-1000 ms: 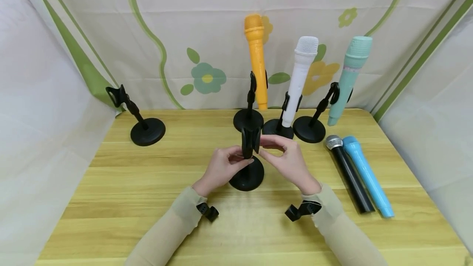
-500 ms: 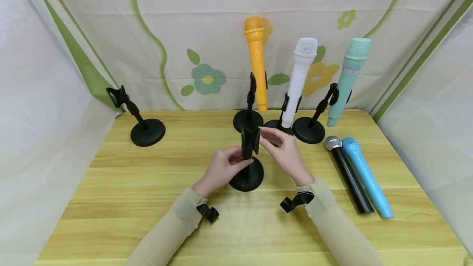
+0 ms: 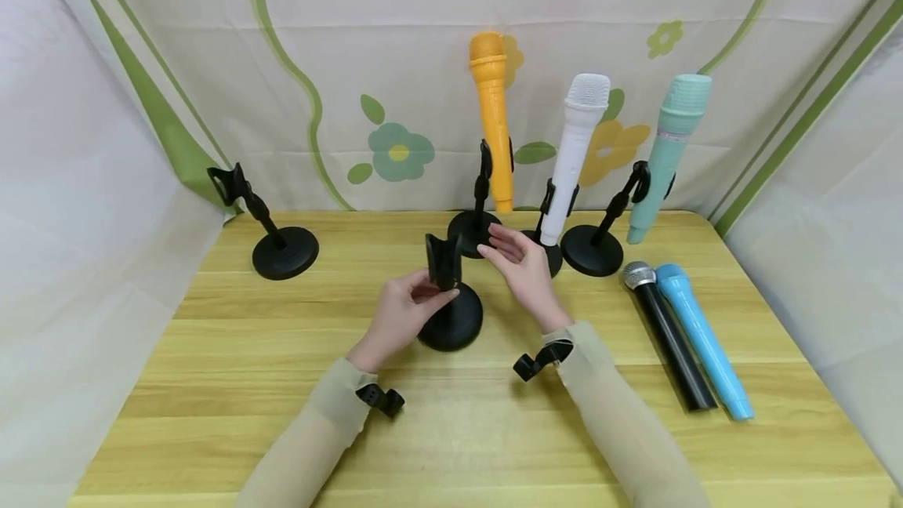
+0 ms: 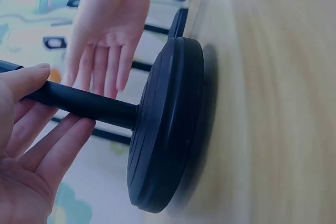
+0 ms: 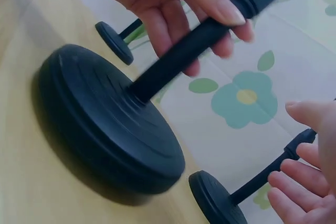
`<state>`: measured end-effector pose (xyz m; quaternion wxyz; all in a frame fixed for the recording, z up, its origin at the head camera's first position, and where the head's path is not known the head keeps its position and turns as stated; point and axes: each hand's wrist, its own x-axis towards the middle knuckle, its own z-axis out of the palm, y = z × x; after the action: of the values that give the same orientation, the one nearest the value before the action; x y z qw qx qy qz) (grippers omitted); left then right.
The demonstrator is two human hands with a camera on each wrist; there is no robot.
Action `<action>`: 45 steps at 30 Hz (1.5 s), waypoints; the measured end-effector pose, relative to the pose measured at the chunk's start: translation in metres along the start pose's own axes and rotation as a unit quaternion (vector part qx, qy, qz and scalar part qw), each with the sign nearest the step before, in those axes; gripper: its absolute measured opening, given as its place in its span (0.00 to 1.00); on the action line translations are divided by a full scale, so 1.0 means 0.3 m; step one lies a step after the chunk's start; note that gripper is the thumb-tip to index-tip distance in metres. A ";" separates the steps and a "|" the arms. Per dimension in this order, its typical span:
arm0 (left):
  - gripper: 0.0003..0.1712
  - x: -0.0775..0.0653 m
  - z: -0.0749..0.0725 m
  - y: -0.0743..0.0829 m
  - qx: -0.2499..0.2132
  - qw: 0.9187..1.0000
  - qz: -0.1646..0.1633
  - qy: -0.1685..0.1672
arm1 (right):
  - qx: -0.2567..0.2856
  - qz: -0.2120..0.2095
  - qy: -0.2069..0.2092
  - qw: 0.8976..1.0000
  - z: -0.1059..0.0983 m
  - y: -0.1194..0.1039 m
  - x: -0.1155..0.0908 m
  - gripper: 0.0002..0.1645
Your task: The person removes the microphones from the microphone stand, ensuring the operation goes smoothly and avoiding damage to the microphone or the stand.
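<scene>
In the head view my left hand (image 3: 402,308) holds a black desktop microphone stand (image 3: 451,321) by its stem, just under the clip. The left wrist view shows thumb and fingers round the stem (image 4: 94,103), and the round base (image 4: 168,124) close over the table with a shadow along its edge. That clip has no microphone in it. Right of the stand, apart from it, my right hand (image 3: 525,277) is raised with relaxed, slightly bent fingers and nothing in them. Behind it stand an orange microphone (image 3: 491,120) and a white microphone (image 3: 574,155), each in a black stand.
A mint-green microphone (image 3: 670,155) leans in another stand at the back right. One black microphone (image 3: 666,335) and one blue microphone (image 3: 704,343) lie side by side on the wooden table (image 3: 212,398). At the back left is a stand (image 3: 284,252) without a microphone. Fabric walls surround the table.
My left hand has carried the stand a little left and away from me. My right hand has left the clip's side and moved slightly forward, its fingers spreading.
</scene>
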<state>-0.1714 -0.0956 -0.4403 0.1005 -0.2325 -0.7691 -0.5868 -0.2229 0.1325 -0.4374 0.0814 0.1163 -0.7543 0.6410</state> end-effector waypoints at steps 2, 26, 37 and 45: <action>0.10 0.006 -0.026 -0.007 0.015 1.000 0.003 0.014 | 0.001 0.002 0.016 1.000 0.011 0.007 0.028 0.34; 0.12 0.172 -0.417 -0.147 0.146 0.973 -0.044 0.173 | -0.010 -0.059 0.124 0.990 0.088 -0.015 0.258 0.24; 0.14 0.199 -0.479 -0.224 0.134 0.968 -0.104 0.187 | -0.023 -0.050 0.123 0.991 0.098 0.009 0.275 0.23; 0.15 0.194 -0.494 -0.242 0.146 0.965 -0.112 0.188 | -0.033 -0.041 0.126 0.991 0.088 0.015 0.281 0.26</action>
<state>-0.2743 -0.2369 -0.4344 0.2095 -0.0134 -0.8351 -0.5085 -0.3044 0.1011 -0.4232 0.2060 0.0627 -0.7532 0.6215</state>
